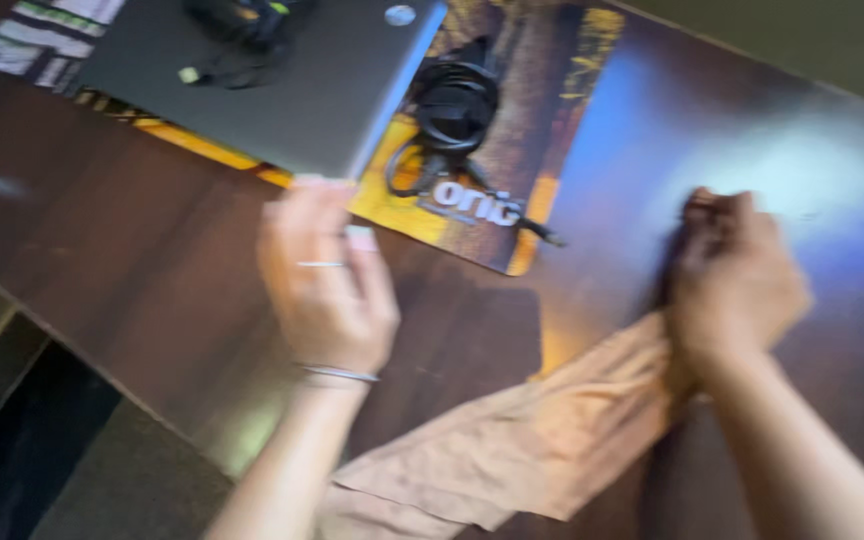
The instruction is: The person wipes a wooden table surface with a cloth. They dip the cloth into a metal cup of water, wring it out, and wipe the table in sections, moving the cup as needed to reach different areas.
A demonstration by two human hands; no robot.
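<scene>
On glossy brown desk: right hand bunches soft tan cloth.

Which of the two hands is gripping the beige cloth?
The right hand: its fingers bunch one end of the beige cloth on the dark table. The left hand is off the cloth, at the corner of the closed grey laptop.

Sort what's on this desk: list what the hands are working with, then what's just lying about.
In hand:
right hand gripping the tan cloth
left hand at the closed laptop

Lying about:
coiled black cable
yellow-brown mat
</scene>
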